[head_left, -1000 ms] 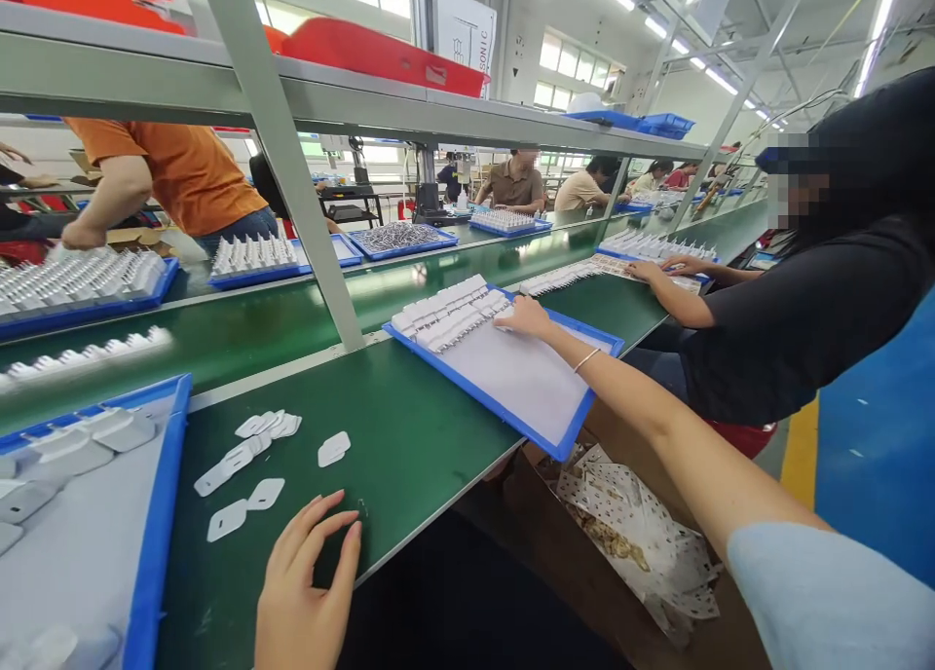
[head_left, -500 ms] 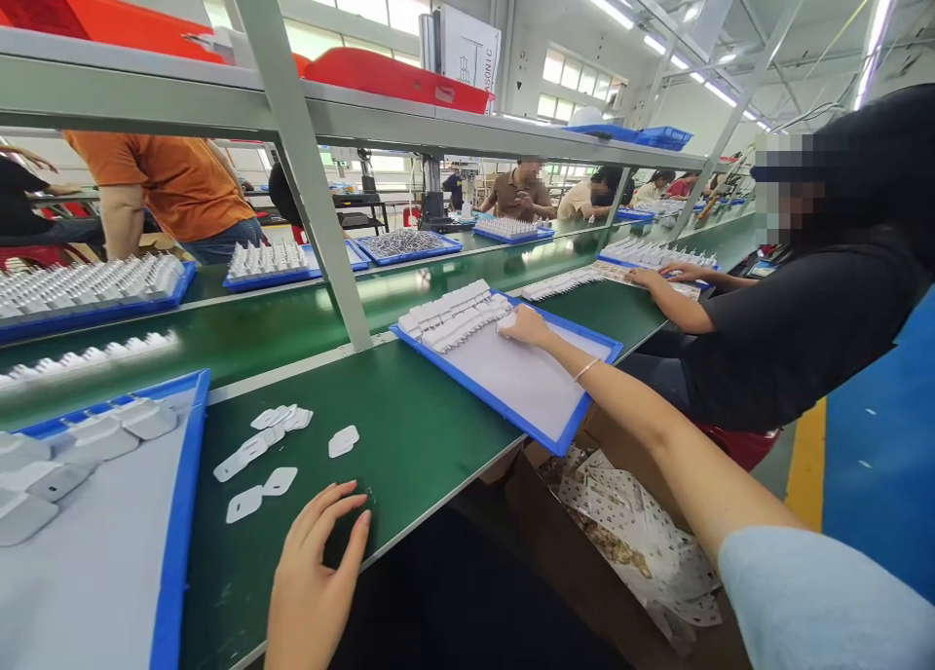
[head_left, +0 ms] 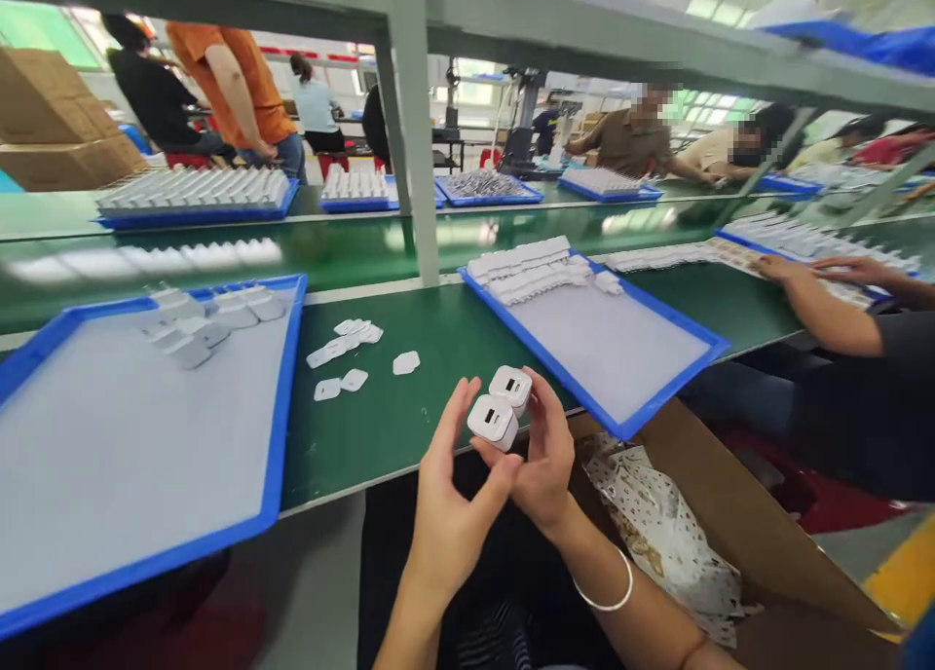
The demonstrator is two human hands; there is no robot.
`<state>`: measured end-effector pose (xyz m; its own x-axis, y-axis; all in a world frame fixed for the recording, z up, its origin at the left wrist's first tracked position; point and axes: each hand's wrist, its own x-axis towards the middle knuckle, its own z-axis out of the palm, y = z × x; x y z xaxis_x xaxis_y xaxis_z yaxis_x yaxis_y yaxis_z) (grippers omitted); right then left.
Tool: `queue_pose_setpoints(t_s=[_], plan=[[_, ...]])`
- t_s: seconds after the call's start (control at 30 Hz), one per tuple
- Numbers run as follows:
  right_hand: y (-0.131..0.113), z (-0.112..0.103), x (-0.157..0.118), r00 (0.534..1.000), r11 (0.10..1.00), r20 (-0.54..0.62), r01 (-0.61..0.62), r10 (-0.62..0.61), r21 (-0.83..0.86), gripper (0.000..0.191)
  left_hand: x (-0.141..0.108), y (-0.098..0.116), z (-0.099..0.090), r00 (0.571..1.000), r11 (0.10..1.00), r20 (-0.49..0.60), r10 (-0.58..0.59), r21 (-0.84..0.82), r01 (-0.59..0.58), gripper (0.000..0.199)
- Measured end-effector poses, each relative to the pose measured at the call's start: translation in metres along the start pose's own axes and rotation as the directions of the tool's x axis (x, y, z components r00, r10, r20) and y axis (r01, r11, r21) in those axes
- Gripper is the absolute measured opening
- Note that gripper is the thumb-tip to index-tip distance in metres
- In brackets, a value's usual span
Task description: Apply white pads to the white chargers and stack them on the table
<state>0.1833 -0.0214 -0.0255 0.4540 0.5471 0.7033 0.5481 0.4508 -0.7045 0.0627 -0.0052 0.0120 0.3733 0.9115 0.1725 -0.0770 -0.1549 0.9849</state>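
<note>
Two white charger blocks [head_left: 500, 407] with dark port slots facing up are together above the bench's front edge. My right hand [head_left: 546, 456] holds them from the right, fingers wrapped round their side. My left hand [head_left: 457, 495] is just left of them, thumb and fingers apart around the near block; no firm hold by it shows. Thin white plates [head_left: 343, 343] lie scattered on the green bench [head_left: 380, 427]. Rows of white blocks [head_left: 522, 269] fill the far end of the right blue-edged tray [head_left: 620, 358]; one stands apart beside them. More blocks [head_left: 211, 319] are in the left tray [head_left: 161, 436].
A grey post [head_left: 413, 164] rises behind the bench under a shelf [head_left: 584, 18]. Filled trays [head_left: 197, 198] line the far side. A co-worker's hands [head_left: 796, 267] are at the right. An open cardboard box [head_left: 760, 495] stands below the bench edge.
My right hand has come back from the right tray with two blocks. My left hand has risen from the bench edge to meet it. The view has turned left and down.
</note>
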Motion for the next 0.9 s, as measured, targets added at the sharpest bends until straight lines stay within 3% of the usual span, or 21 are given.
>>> queue_pose_setpoints(t_s=[0.1, 0.2, 0.3, 0.4, 0.5, 0.57, 0.67, 0.73, 0.8, 0.9], plan=[[-0.007, 0.018, -0.023, 0.997, 0.996, -0.017, -0.069, 0.070, 0.052, 0.079, -0.004, 0.006, 0.004, 0.992, 0.989, -0.019, -0.127, -0.082, 0.125, 0.080], [-0.009, 0.022, -0.031, 0.995, 0.993, 0.025, -0.099, 0.098, 0.062, 0.084, -0.003, 0.008, 0.005, 0.979, 0.970, -0.094, -0.179, -0.185, 0.160, 0.065], [-0.010, 0.021, -0.035, 0.995, 0.996, 0.096, -0.040, 0.033, 0.074, 0.086, -0.002, 0.009, 0.007, 0.968, 0.957, -0.166, -0.188, -0.254, 0.143, 0.050], [-0.014, 0.020, -0.039, 0.991, 0.996, 0.131, 0.026, -0.038, 0.086, 0.083, -0.002, 0.004, 0.007, 0.961, 0.959, -0.216, -0.175, -0.257, 0.117, 0.051], [-0.022, 0.019, -0.033, 0.961, 0.988, 0.266, 0.039, -0.078, 0.149, 0.084, -0.003, -0.008, -0.006, 0.939, 0.975, -0.327, -0.106, -0.220, 0.034, 0.052], [-0.025, 0.019, -0.018, 0.896, 0.968, 0.427, 0.009, -0.119, 0.251, 0.080, -0.006, -0.016, -0.023, 0.909, 0.984, -0.414, -0.046, -0.175, -0.030, 0.046], [-0.017, 0.029, 0.023, 0.720, 0.942, 0.681, -0.123, -0.132, 0.312, 0.048, -0.013, -0.023, -0.054, 0.886, 0.995, -0.463, 0.019, -0.082, -0.064, 0.043], [-0.003, 0.046, 0.059, 0.619, 0.979, 0.785, -0.171, 0.020, 0.110, 0.026, -0.017, -0.025, -0.071, 0.897, 0.998, -0.439, 0.057, 0.015, -0.056, 0.043], [0.016, 0.069, 0.092, 0.567, 0.959, 0.777, -0.102, 0.275, -0.265, 0.027, -0.021, -0.026, -0.080, 0.918, 0.992, -0.384, 0.100, 0.113, -0.061, 0.042], [0.040, 0.105, 0.124, 0.527, 0.899, 0.747, -0.081, 0.405, -0.430, 0.024, -0.023, -0.029, -0.083, 0.934, 0.967, -0.297, 0.201, 0.213, -0.140, 0.042]])
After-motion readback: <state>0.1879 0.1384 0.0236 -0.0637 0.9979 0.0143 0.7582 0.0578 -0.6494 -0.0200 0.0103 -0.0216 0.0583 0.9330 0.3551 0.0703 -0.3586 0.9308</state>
